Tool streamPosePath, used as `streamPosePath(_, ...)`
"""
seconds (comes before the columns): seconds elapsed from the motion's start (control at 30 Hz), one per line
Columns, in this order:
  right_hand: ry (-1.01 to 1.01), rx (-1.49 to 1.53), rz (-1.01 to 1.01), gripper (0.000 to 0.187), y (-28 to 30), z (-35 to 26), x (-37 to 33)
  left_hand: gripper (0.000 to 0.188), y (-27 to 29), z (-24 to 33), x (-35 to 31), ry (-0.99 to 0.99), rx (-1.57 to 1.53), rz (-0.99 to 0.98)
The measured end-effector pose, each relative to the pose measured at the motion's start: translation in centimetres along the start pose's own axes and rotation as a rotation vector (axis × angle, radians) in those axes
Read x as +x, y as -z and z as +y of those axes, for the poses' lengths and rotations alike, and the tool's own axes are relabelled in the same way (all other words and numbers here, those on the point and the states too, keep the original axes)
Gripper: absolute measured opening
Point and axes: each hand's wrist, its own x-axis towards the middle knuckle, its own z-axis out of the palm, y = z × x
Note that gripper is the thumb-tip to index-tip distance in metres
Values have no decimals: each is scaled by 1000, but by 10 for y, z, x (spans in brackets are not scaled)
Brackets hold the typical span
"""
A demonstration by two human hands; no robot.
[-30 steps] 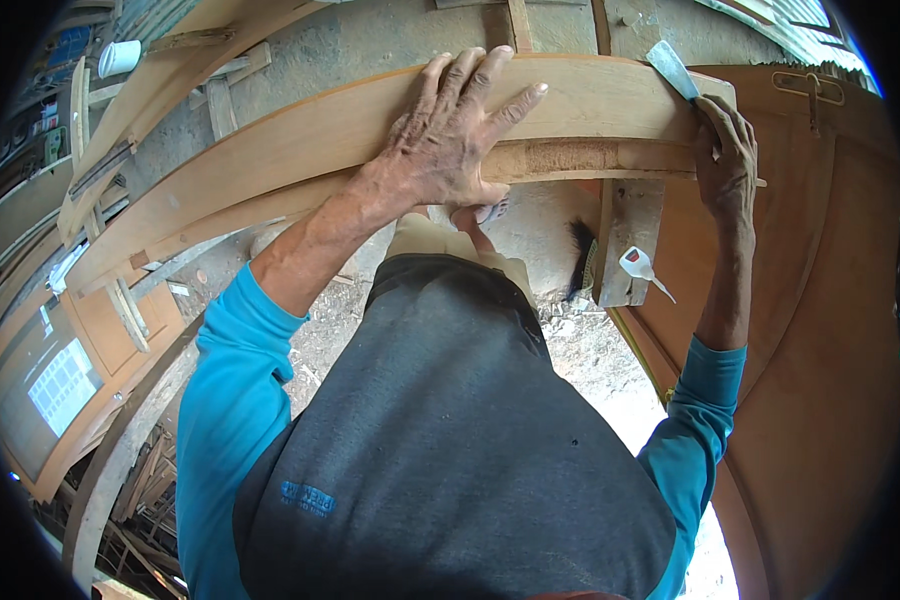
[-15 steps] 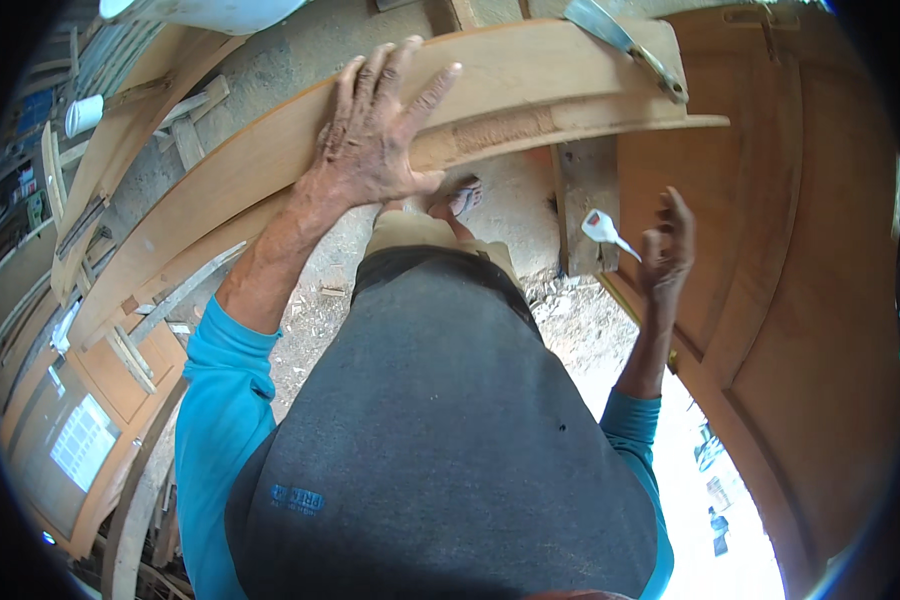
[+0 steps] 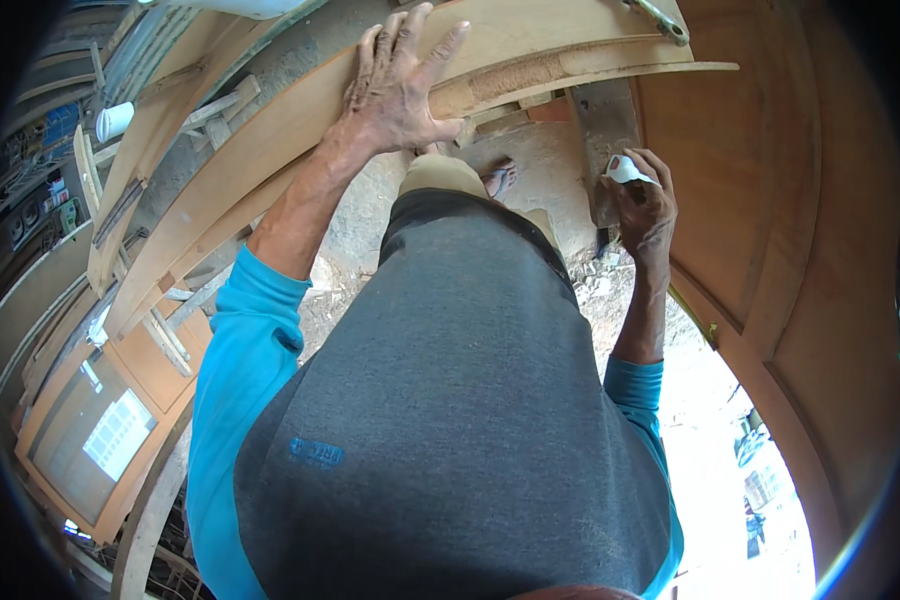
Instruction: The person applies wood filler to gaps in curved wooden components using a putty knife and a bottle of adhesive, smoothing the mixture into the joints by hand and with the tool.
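While the left hand (image 3: 395, 95) rests on a long wooden board (image 3: 530, 40), smooth, pale wood stretches to either side of its fingers, the edge looking bowed. Below and right of those fingers, a rough, grainy brown patch (image 3: 515, 78) shows along the board. Above the right hand (image 3: 645, 205), near the board's end, lies a tool handle (image 3: 660, 20) with a hole in its tip. Broad brown wooden panelling (image 3: 710, 200) stands right of the right fingers; a white cup (image 3: 115, 121) sits well left of the left ones. The left fingers are spread wide, flat on the wood, grasping nothing. The right fingers curl around a small white container (image 3: 628, 168), partly covering it.
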Motion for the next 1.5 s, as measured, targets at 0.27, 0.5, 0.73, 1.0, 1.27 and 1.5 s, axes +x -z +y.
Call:
streamPosePath(0.27,56,-197,62,31,-13,-24,6,122,-13,-6,-5,38,-13,-8)
streamPosePath(0.5,-188,65,113,24,-18,-26,2,121,-9,-4,-2,36,-25,-13)
streamPosePath(0.73,-368,468,28,26,-39,-57,-16,121,-13,-9,-5,19,-38,-14)
streamPosePath(1.0,-489,953,13,44,-40,-85,-13,121,-11,-5,-4,48,-16,-19)
streamPosePath(1.27,-423,1437,31,48,-30,-76,0,121,-13,-8,-3,41,-12,-21)
streamPosePath(1.5,-477,1240,98,39,-11,-96,21,122,-14,-7,-4,57,13,-38)
